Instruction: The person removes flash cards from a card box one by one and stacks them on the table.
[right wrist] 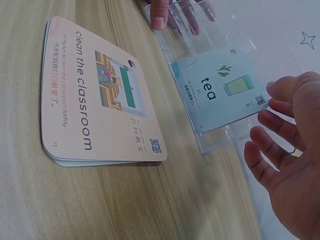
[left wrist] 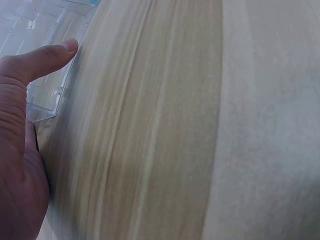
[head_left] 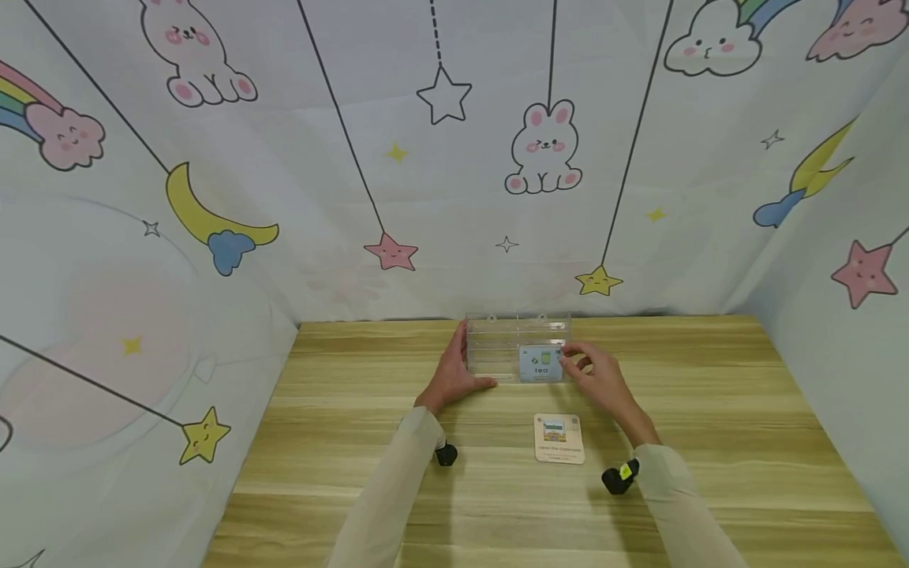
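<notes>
A printed cloth [head_left: 454, 158] with bunnies, stars and moons walls in a wooden desk [head_left: 710, 410]. At the desk's far edge stands a clear box [head_left: 497, 347]. The left hand [head_left: 454, 377] rests against the box's left end with its fingers straight, thumb on the desk at the front. The right hand [head_left: 596, 375] is at the box's right end, fingers loose and spread, at the edge of a pale blue "tea" card [right wrist: 220, 92] standing in the front slot. A card stack [head_left: 559, 438], topped "clean the classroom", lies flat just before the box.
</notes>
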`<state>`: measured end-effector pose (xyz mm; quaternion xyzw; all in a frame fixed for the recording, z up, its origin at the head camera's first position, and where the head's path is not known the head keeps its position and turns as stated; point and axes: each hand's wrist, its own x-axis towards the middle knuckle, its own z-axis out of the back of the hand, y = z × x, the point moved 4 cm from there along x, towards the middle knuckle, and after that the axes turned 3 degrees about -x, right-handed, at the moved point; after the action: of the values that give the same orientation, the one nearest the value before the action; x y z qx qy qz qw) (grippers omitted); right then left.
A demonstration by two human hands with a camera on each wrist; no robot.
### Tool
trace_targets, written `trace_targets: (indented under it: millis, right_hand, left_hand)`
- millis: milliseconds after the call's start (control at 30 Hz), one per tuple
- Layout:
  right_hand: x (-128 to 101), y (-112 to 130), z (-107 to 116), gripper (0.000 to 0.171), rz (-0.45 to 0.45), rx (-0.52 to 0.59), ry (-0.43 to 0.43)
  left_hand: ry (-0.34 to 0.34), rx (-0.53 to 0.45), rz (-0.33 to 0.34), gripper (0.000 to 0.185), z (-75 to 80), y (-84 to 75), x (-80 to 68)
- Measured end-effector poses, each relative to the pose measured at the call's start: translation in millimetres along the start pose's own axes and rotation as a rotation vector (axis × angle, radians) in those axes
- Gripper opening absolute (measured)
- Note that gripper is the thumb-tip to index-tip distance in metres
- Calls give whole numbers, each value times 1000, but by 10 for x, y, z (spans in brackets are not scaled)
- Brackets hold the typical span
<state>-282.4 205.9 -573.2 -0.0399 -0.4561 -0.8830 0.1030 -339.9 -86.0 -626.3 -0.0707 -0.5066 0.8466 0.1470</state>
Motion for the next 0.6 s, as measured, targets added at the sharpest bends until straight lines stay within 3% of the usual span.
trace_targets:
  millis: [600]
  right_hand:
    - [21, 13, -26, 28, -15, 44, 0]
  left_hand:
    - [-14, -5, -27, 137, -1, -4, -2]
